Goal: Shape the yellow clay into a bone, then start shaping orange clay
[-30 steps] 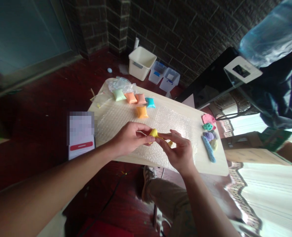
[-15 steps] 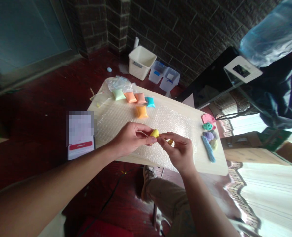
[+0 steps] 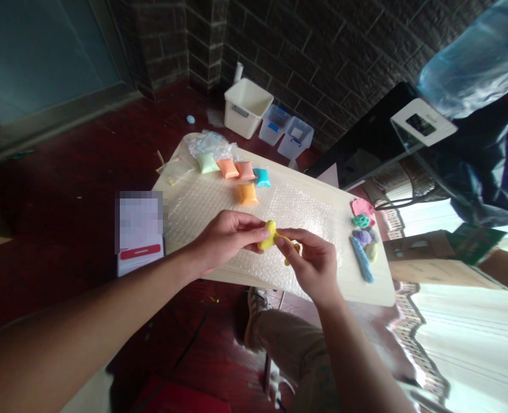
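Observation:
A lump of yellow clay [image 3: 269,235] is pinched between both my hands above a small wooden table [image 3: 378,289]. My left hand [image 3: 223,238] grips its left side with thumb and fingers closed. My right hand [image 3: 312,261] pinches its right end, and a second bit of yellow clay [image 3: 296,248] shows inside that hand. Below them a sheet of bubble wrap [image 3: 202,201] covers most of the table. Several coloured clay packets [image 3: 234,172] lie at the far side.
Shaped clay pieces [image 3: 363,238] in pink, teal, purple and blue lie on the table's right end. A white card with a red band [image 3: 140,238] stands at the left edge. A white basket [image 3: 246,106] and two clear bins [image 3: 286,132] sit on the floor beyond.
The yellow clay has been pulled and squeezed into a more uneven, lobed shape. Both hands stay in nearly the same place over the bubble wrap.

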A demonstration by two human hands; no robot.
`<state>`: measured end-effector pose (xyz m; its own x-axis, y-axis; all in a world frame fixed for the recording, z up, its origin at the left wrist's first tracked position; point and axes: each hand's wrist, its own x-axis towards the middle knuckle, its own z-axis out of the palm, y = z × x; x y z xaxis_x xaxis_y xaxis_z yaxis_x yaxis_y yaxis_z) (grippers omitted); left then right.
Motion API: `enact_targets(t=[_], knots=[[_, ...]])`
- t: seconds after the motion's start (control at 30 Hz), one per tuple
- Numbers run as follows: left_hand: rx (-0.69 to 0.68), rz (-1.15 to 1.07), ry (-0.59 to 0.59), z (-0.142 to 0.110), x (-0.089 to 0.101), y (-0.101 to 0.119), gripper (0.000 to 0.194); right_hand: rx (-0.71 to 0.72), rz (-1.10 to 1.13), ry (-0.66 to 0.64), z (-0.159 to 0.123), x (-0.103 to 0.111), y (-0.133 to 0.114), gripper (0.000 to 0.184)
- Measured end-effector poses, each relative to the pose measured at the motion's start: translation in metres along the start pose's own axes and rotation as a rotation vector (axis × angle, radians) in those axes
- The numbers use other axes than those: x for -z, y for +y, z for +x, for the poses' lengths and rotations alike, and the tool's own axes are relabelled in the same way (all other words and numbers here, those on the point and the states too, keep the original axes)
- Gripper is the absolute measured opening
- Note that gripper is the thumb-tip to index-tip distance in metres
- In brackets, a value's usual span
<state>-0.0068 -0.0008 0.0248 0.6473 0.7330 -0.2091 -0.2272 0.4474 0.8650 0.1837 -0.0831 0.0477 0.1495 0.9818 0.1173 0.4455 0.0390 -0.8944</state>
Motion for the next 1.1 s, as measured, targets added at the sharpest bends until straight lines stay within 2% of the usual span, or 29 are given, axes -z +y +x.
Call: enact_targets(t=[0.2, 0.4, 0.53, 0.7, 0.83, 0.93, 1.1], knots=[[0.026, -0.038, 0.014, -0.001, -0.001, 0.001, 0.023, 0.294, -0.292, -0.002, 0.000, 0.003, -0.001, 0.016], [0.058, -0.082, 0.028, -0.001, -0.003, 0.001, 0.024, 0.407, -0.437, -0.043, 0.001, 0.007, -0.003, 0.022], [0.046, -0.083, -0.007, 0.001, -0.002, 0.000, 0.027, 0.323, -0.381, -0.037, 0.000, 0.007, -0.003, 0.021], [-0.026, 0.033, -0.002, 0.005, 0.000, -0.007, 0.040, 0.175, -0.337, -0.043, 0.001, 0.006, -0.005, 0.034], [-0.128, 0.159, 0.048, 0.004, 0.001, -0.011, 0.032, 0.143, -0.318, -0.099, 0.002, 0.003, -0.004, 0.022], [-0.240, 0.366, 0.092, 0.001, 0.001, -0.010, 0.023, 0.093, -0.271, -0.093, 0.003, 0.000, -0.001, 0.025], [-0.355, 0.478, 0.093, 0.000, 0.002, -0.014, 0.029, -0.098, -0.061, -0.239, 0.004, 0.000, 0.001, 0.038]])
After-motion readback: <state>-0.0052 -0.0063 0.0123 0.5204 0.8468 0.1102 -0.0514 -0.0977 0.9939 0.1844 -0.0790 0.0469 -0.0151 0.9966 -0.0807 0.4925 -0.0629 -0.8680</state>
